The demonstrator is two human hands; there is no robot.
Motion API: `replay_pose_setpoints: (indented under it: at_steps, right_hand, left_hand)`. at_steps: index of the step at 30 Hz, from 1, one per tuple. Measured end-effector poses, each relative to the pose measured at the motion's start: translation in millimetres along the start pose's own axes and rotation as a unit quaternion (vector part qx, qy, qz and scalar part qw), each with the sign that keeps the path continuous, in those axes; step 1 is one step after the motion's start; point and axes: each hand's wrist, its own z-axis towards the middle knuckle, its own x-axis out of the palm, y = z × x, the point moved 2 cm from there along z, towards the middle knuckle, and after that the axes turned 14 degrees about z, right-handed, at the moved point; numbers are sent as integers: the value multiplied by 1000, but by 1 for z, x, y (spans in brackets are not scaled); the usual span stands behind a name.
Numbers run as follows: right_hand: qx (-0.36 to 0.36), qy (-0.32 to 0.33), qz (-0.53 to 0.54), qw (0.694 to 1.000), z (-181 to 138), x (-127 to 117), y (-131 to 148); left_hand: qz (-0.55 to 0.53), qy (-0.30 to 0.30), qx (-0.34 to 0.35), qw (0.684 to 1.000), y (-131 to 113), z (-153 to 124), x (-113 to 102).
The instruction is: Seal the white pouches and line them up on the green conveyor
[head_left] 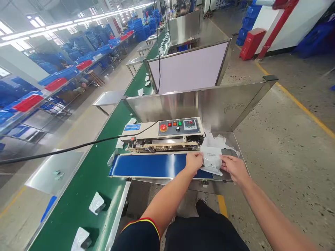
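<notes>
A white plastic pouch (212,160) with small print hangs upright between my two hands at the right end of a band sealing machine (146,130). My left hand (194,162) is closed on the pouch's left edge, over the blue belt (151,165). On the opposite edge, my right hand (234,167) pinches the pouch between thumb and fingers. Behind the pouch lie more white bags (214,140) and a dark grey flat piece (229,152), partly hidden. The sealer's panel (178,126) has a red knob, small buttons and a lit display.
A long green conveyor (62,205) runs along the left, carrying several silvery pouches (97,203). A steel partition (199,104) stands behind the sealer. A black cable (78,146) crosses at left. Red and blue bins (56,84) line a far bench.
</notes>
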Motion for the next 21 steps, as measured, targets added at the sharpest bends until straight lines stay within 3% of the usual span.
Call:
replay_pose_setpoints:
  at_steps: [5,10,14,17,21]
  right_hand:
    - [32,24,-25,999,26,21,1]
    - [58,65,-54,995,22,58,-20]
    - [65,89,-80,991,-2,82,-24]
    - [59,86,-110,988,-31,69,-23]
    - [33,82,-201,976,-56,1,-41]
  left_hand:
    - [-34,-41,-31,998,14,20,-5]
    - [-52,-70,-42,995,26,21,-46]
    - [-102,-83,-15,991,39,9,-84]
    - [-168,-125,-6,978,67,-13,-122]
    - [-170,-283,-22,944,139,-58,-207]
